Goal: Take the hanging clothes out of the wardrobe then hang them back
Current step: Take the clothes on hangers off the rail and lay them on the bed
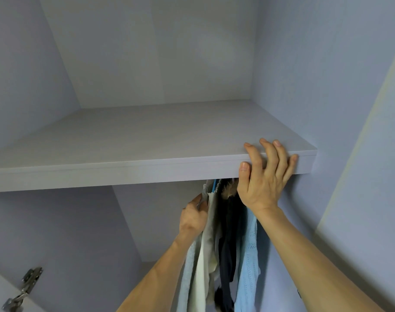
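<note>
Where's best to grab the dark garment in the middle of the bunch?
Grip the dark garment high, probably at its neck, just below the shelf, coming from front and below: the shelf blocks the top, and the cream garment and blue knit flank it.

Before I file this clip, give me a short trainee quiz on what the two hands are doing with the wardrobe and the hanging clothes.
1. True or false: the right hand rests on the front edge of the pale grey wardrobe shelf.
2. What does the left hand grip? A) the pale cream hanging garment B) the shelf C) nothing
3. Fill in: the light blue knitted garment hangs ___ the shelf.
Key: 1 true; 2 A; 3 below.
</note>
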### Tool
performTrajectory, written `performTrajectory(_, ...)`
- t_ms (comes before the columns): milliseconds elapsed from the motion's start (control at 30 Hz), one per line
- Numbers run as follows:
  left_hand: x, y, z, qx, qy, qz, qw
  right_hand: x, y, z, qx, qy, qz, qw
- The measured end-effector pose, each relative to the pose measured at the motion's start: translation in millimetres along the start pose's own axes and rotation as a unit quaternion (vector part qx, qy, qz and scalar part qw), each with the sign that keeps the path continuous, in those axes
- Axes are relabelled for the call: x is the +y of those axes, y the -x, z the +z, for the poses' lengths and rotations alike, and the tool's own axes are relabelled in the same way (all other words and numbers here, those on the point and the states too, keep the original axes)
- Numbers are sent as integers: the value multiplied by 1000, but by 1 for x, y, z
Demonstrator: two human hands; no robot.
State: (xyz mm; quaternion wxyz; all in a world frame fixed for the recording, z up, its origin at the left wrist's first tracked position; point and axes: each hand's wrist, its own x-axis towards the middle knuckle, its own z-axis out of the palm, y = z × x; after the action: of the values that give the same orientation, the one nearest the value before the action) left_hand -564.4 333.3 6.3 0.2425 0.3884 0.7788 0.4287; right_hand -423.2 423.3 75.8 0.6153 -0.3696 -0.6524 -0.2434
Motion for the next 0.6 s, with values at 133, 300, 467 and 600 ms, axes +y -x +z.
performTrajectory(133,7,-1,-4,37,71,-7,997,-1,0,-1,-7,-5,6,1000)
performTrajectory(300,13,4,-10,37,142,-6,989,0,-2,-2,-16,-6,9,1000)
performTrajectory(467,15,6,-23,30,197,-18,980,-2,-2,-7,-45,-2,16,999)
performTrajectory(600,15,9,-38,41,254,-25,966,-2,-3,-11,-69,0,24,997)
